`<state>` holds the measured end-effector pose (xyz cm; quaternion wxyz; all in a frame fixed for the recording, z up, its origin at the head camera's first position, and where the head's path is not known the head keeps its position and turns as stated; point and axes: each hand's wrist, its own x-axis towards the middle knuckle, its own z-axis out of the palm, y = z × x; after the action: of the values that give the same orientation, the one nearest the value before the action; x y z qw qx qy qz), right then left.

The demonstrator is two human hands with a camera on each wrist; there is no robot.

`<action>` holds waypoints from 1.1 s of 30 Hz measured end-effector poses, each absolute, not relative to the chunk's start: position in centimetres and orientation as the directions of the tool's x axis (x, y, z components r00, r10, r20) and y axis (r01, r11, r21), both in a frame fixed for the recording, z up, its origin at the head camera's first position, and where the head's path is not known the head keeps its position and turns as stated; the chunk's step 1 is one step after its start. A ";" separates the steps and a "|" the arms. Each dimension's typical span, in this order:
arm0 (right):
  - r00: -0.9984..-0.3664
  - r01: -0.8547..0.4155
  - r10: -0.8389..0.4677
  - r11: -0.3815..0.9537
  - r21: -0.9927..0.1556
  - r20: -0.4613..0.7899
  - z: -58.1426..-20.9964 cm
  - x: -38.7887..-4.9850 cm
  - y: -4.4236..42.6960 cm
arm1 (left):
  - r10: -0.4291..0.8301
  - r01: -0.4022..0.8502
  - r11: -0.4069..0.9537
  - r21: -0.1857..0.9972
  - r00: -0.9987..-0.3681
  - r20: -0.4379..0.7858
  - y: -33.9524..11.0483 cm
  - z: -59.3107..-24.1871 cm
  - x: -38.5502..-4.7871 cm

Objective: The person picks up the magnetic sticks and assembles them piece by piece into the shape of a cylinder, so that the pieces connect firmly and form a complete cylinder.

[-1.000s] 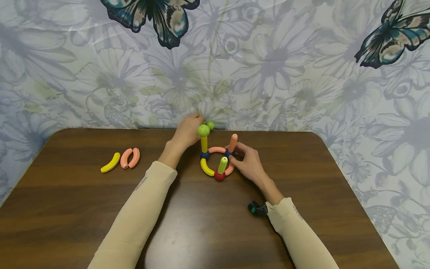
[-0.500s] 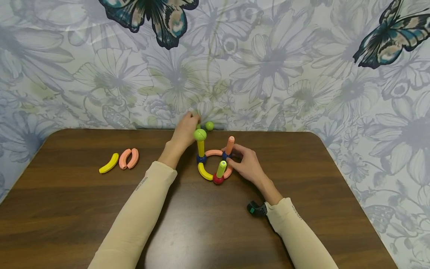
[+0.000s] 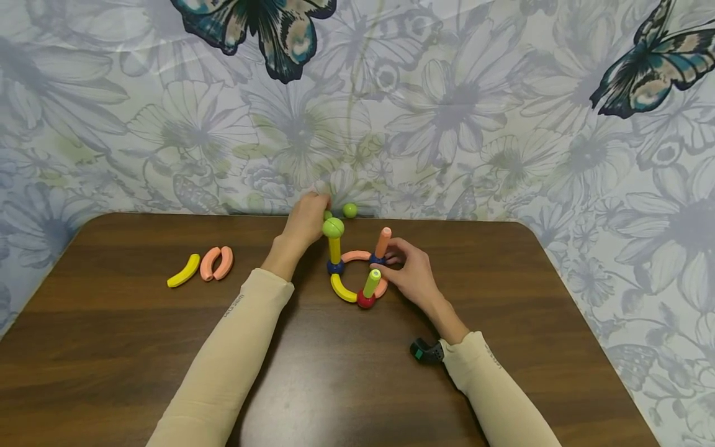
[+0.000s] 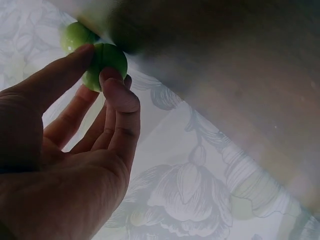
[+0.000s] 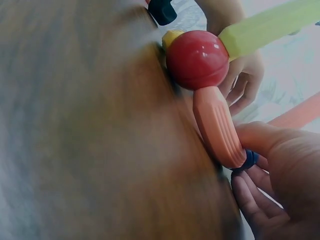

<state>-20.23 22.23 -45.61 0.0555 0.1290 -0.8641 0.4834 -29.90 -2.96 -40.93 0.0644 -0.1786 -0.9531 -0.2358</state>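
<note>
My left hand (image 3: pixel 305 221) is at the table's far edge, pinching a green ball (image 4: pixel 111 61) between thumb and fingers. A second green ball (image 3: pixel 350 210) lies just beyond it. In front stands a ring of curved rods and balls: a yellow curved rod (image 3: pixel 342 289), a red ball (image 3: pixel 365 300) and blue balls. A yellow post (image 3: pixel 335 250) topped by a light green ball (image 3: pixel 333 227), an orange post (image 3: pixel 383 242) and a lime post (image 3: pixel 372 283) rise from it. My right hand (image 3: pixel 412 270) grips the ring's right side, at a blue ball (image 5: pixel 250 159) and an orange curved rod (image 5: pixel 215 125).
To the left on the brown table (image 3: pixel 335 385) lie a loose yellow curved rod (image 3: pixel 184 270) and two orange curved rods (image 3: pixel 216 263). A flower-patterned wall covering (image 3: pixel 447 136) rises directly behind the table's far edge.
The ring with its posts has shifted slightly nearer to me and left, my right hand staying on it. My left hand has drawn a little left, apart from the second green ball.
</note>
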 end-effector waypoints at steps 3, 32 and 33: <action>-0.965 -0.260 -0.158 0.467 -0.845 0.210 -45.7 -20.2 22.3 | 0.305 0.358 0.823 0.440 -0.933 0.188 -2.9 -40.9 -29.9; -0.945 -0.308 -0.243 0.451 -0.838 0.217 -45.5 -21.7 21.6 | 0.574 0.471 0.046 0.881 -0.734 0.363 -1.3 -36.6 -28.8; -0.945 -0.309 -0.245 0.458 -0.833 0.216 -45.5 -21.8 21.6 | 0.585 0.468 0.035 0.883 -0.726 0.362 -1.2 -36.6 -28.8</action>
<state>-21.77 21.59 -45.54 0.0325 0.1623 -0.8533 0.4945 -28.76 -1.23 -36.58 -0.0493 -0.3670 -0.7176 -0.5899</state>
